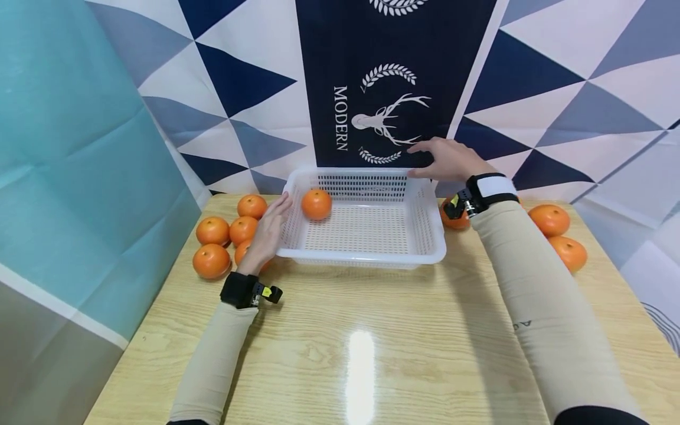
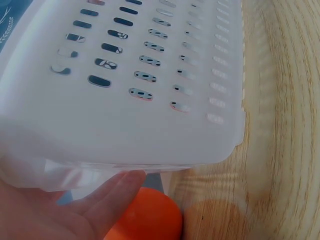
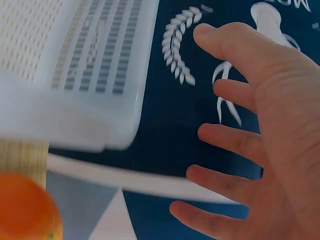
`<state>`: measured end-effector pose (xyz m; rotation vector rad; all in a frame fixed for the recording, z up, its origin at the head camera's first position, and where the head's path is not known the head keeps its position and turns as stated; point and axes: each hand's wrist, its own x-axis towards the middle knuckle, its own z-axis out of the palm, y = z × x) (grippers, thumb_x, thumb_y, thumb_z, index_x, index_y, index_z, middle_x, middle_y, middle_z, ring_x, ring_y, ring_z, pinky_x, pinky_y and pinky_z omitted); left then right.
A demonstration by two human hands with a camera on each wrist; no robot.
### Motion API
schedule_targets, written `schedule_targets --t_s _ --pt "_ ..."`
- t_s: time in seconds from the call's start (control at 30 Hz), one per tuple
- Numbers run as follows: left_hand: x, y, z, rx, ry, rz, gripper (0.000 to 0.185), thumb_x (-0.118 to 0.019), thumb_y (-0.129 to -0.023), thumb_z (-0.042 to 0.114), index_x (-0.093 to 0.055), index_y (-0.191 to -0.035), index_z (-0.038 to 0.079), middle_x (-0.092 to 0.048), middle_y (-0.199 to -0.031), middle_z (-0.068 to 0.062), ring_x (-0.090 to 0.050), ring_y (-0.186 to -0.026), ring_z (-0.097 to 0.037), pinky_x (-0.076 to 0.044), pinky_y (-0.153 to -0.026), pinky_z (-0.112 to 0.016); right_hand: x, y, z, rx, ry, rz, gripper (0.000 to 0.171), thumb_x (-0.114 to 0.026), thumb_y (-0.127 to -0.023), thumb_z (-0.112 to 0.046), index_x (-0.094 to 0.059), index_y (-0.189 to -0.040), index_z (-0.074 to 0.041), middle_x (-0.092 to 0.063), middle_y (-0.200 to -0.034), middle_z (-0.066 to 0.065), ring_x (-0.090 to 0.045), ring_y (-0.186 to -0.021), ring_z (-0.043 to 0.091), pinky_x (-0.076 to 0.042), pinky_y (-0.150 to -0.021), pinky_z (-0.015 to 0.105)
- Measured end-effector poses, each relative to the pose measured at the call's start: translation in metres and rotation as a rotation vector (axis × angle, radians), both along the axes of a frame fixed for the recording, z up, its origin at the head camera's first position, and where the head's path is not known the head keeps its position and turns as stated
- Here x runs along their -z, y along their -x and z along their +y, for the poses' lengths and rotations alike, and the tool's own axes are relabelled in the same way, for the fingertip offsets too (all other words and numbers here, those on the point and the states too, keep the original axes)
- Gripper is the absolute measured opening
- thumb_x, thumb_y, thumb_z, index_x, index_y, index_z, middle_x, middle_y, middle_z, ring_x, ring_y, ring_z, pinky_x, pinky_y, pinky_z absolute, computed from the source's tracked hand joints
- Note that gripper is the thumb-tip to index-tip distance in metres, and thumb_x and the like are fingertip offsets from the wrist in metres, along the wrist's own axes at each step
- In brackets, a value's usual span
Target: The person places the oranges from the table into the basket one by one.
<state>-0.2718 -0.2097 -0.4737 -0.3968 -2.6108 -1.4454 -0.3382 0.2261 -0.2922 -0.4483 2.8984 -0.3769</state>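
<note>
A: Basket (image 1: pixel 366 257) sits mid-table (image 1: pixel 340 330), white plastic, perforated walls and floor. One orange (image 1: pixel 316 204) inside, at the back-left corner

B: Hands?

A: Left hand (image 1: pixel 270 231) lies flat along the basket's left wall, fingers straight, touching it; nothing clasped. Left wrist view shows the fingers (image 2: pixel 107 202) under the rim lip, another orange (image 2: pixel 150 217) just below them. Right hand (image 1: pixel 446 159) hovers at the back-right corner, fingers spread and relaxed; right wrist view shows a gap between the fingers (image 3: pixel 230 140) and the basket corner (image 3: pixel 100 115), so nothing grasped there either

B: How would it handle?

A: Judging by looks: light, thin-walled, likely to flex a little. The smooth plastic may be slick. The rolled rim is the stiffest part, so best taken under the lip on two opposite sides. The loose orange can roll if the basket tilts and shift the balance; keep it level

B: Surroundings?

A: A cluster of oranges (image 1: pixel 212 230) sits left of the basket, one partly hidden behind the left hand. More oranges (image 1: pixel 549 219) sit on the right, one beside the right wrist
</note>
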Motion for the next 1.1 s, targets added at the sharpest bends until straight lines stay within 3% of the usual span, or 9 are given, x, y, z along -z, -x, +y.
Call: schedule_targets --t_s 0.2,0.4,0.6,0.73,1.0,1.1 --pt "0.008 0.006 -0.004 -0.008 0.015 -0.007 0.061 -0.030 -0.117 0.031 -0.046 -0.172 0.011 -0.030 -0.189 0.001 -0.027 -0.177 -0.029 -0.024 -0.145 -0.056 -0.001 -0.002 0.038 0.027 -0.022 -0.042 0.079 -0.072 -0.105 -0.054 -0.053 -0.168 -0.012 -0.043 -0.176 0.031 -0.047 -0.154 0.054 -0.042 -0.125 0.080" --pt "0.011 0.008 -0.004 0.000 0.011 -0.020 0.059 -0.031 -0.118 0.030 -0.046 -0.173 0.014 -0.029 -0.189 0.005 -0.026 -0.178 -0.027 -0.023 -0.146 -0.055 -0.001 -0.007 0.074 0.046 -0.054 -0.052 0.079 -0.068 -0.107 -0.053 -0.048 -0.170 -0.009 -0.044 -0.173 0.036 -0.042 -0.156 0.059 -0.036 -0.126 0.083" --pt "0.005 0.002 -0.002 -0.008 -0.005 -0.028 0.070 -0.027 -0.113 0.046 -0.046 -0.173 0.013 -0.028 -0.190 0.003 -0.025 -0.178 -0.029 -0.023 -0.145 -0.059 -0.001 -0.010 0.083 0.055 -0.079 -0.048 0.081 -0.071 -0.106 -0.053 -0.049 -0.168 -0.006 -0.045 -0.170 0.040 -0.045 -0.151 0.059 -0.040 -0.125 0.081" --pt "0.002 0.000 -0.002 -0.011 -0.011 -0.027 0.077 -0.026 -0.110 0.052 -0.046 -0.173 0.012 -0.028 -0.190 0.002 -0.025 -0.178 -0.030 -0.023 -0.145 -0.059 0.003 -0.010 0.082 0.072 -0.053 -0.101 0.079 -0.069 -0.107 -0.051 -0.047 -0.170 -0.008 -0.040 -0.173 0.040 -0.041 -0.153 0.059 -0.038 -0.126 0.083" --pt "-0.006 -0.005 0.002 -0.013 0.004 -0.003 0.071 -0.027 -0.112 0.041 -0.047 -0.171 0.005 -0.031 -0.189 -0.005 -0.028 -0.176 -0.035 -0.023 -0.144 -0.059 0.023 -0.009 0.084 0.069 -0.034 -0.177 0.078 -0.071 -0.106 -0.050 -0.051 -0.167 -0.007 -0.042 -0.172 0.038 -0.039 -0.154 0.059 -0.036 -0.125 0.085" --pt "-0.017 -0.013 0.006 -0.005 -0.007 -0.007 0.067 -0.029 -0.114 0.033 -0.046 -0.170 0.002 -0.030 -0.188 -0.009 -0.027 -0.176 -0.038 -0.022 -0.144 -0.060 0.031 -0.009 0.085 0.064 -0.025 -0.189 0.077 -0.074 -0.105 -0.047 -0.052 -0.166 -0.005 -0.042 -0.171 0.040 -0.040 -0.152 0.060 -0.037 -0.124 0.085"
